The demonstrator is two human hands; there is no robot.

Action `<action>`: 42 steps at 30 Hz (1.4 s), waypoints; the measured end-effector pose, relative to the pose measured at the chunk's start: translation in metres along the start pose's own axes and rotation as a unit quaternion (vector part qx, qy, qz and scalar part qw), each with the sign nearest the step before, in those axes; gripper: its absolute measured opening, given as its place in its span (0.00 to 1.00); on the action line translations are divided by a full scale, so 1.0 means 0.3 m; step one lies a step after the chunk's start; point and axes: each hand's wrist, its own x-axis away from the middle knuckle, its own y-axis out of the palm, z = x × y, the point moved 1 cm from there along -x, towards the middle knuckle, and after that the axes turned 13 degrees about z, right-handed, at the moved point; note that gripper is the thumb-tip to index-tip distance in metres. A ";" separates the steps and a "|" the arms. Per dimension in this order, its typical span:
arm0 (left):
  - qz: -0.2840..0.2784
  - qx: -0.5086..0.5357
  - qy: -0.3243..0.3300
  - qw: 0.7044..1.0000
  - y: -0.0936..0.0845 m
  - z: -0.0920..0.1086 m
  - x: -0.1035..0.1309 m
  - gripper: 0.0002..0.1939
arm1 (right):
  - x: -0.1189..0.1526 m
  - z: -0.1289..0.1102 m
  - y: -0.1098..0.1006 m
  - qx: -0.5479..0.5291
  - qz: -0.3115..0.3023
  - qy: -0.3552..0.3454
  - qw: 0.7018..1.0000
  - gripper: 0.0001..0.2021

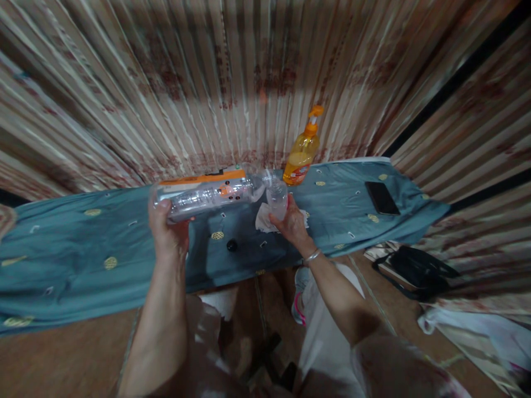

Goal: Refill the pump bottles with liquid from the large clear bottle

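My left hand (169,226) grips the base end of a large clear plastic bottle (207,193) with an orange and white label. The bottle is tipped on its side, its neck pointing right. At its mouth, my right hand (292,221) is closed around a small clear plastic cup (277,199). A crumpled white tissue (264,219) lies on the cloth under the cup. Below the bottle, a small black cap (232,245) rests on the teal cloth (133,249). How much liquid is in the cup cannot be made out.
An orange pump bottle (302,157) stands at the cloth's back edge, by the curtain (249,83). A black phone (382,198) lies to the right. On the floor at right are a black bag (415,268) and a white bag (481,331).
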 end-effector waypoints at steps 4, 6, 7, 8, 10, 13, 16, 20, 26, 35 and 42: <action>0.004 0.001 -0.001 1.000 0.002 0.002 0.002 0.27 | -0.001 0.001 0.001 0.004 -0.001 0.007 1.000 0.42; 0.002 0.001 -0.002 1.000 0.004 0.003 0.004 0.27 | 0.000 0.000 0.002 0.008 0.000 0.010 1.000 0.42; 0.000 0.001 -0.002 1.000 0.005 0.004 0.005 0.27 | 0.000 0.000 0.002 0.008 0.000 0.010 1.000 0.42; -0.002 0.001 -0.001 1.000 0.007 0.005 0.006 0.27 | 0.001 -0.001 0.002 0.009 0.000 0.010 1.000 0.42; -0.002 0.002 -0.001 1.000 0.009 0.006 0.006 0.27 | 0.001 -0.002 0.002 0.010 -0.001 0.009 1.000 0.42; 0.000 0.003 -0.002 1.000 0.009 0.005 0.006 0.27 | 0.001 -0.003 0.000 0.012 -0.007 0.008 1.000 0.41; 0.003 0.003 -0.004 1.000 0.008 0.004 0.005 0.27 | 0.001 -0.002 0.000 0.014 -0.009 0.011 1.000 0.41; 0.004 0.002 0.000 1.000 0.011 0.006 0.007 0.27 | 0.001 -0.003 0.002 0.013 -0.001 0.011 1.000 0.42; -0.003 0.004 0.004 1.000 0.015 0.011 0.012 0.28 | -0.002 -0.009 -0.004 0.025 -0.018 0.015 0.999 0.42; -0.005 0.005 -0.003 1.000 0.015 0.013 0.012 0.28 | -0.003 -0.012 -0.008 0.014 -0.014 0.016 1.000 0.42; -0.010 0.000 -0.002 1.000 0.016 0.016 0.013 0.25 | -0.009 -0.019 -0.017 0.009 -0.024 0.019 0.999 0.42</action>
